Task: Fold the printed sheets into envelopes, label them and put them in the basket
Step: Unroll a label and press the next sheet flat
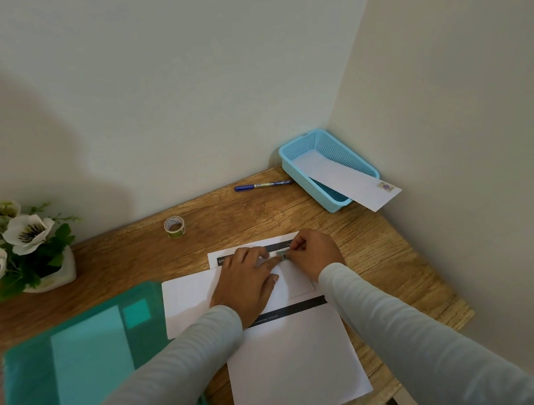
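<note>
At the bottom centre of the frame a printed sheet (pixel 294 363) lies flat on the wooden table (pixel 394 255), white side up with a dark band along its far edge, likely waiting its turn. To its left, filling the lower left corner, is a green plastic folder (pixel 88 356), probably where the sheets are kept.

Two grey sleeves reach in from the bottom edge to the middle of the frame. There the left hand (pixel 247 279) lies flat, fingers straight and spread, pressing down on a folded envelope (pixel 189 294), apparently to keep its flap from springing up. Just to its right, the right hand (pixel 313 253) has its fingers curled, pinching a small label (pixel 283 253) at the envelope's far edge, right by the left index fingertip. It looks as if the label is being laid over the flap to seal it. A second sheet (pixel 273 245) pokes out beyond the hands, partly under the envelope.

Further back, above and left of the hands, a roll of stickers (pixel 174 227) stands alone, within easy reach. Beyond it a blue pen (pixel 262 185) lies near the wall. In the corner, right of centre, sits the blue basket (pixel 300 153), holding one finished envelope (pixel 348 178) that overhangs its near rim. At the left edge stands a pot of white flowers (pixel 18 239)
</note>
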Motion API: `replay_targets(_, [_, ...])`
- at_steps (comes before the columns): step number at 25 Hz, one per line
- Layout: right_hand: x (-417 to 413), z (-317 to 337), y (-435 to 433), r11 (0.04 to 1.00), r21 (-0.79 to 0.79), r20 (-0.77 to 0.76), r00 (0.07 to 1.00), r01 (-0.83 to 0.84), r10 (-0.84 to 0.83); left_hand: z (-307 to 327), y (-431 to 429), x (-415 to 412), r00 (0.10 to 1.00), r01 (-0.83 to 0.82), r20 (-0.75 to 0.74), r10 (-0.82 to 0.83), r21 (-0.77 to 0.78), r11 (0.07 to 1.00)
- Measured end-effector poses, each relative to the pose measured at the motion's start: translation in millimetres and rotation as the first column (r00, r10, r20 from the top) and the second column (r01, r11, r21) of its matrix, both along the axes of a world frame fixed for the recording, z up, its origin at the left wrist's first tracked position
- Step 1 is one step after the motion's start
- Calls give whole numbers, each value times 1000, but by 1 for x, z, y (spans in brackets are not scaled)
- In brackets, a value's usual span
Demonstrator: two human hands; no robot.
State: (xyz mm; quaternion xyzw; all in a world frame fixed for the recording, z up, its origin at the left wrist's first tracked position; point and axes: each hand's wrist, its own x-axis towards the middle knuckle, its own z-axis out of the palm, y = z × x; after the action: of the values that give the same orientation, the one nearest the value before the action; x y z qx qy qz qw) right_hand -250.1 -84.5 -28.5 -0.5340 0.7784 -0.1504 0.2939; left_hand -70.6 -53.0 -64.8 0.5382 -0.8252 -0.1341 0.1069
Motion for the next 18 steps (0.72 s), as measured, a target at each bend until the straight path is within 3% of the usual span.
replay_targets(5, [-8, -6, -1, 996, -11, 53, 995, 88, -87, -2, 0, 1, 1000, 4, 0, -4, -4, 1000])
replay_targets(10, [-7, -5, -6, 996, 3, -21, 996, 92, -92, -1, 0, 1, 1000, 8, -17, -8, -1, 1000])
replay_targets(18, [-12, -14, 14, 998, -49, -10, 999, -48, 47, -4, -1, 1, 997, -21, -76, 20, -7, 1000])
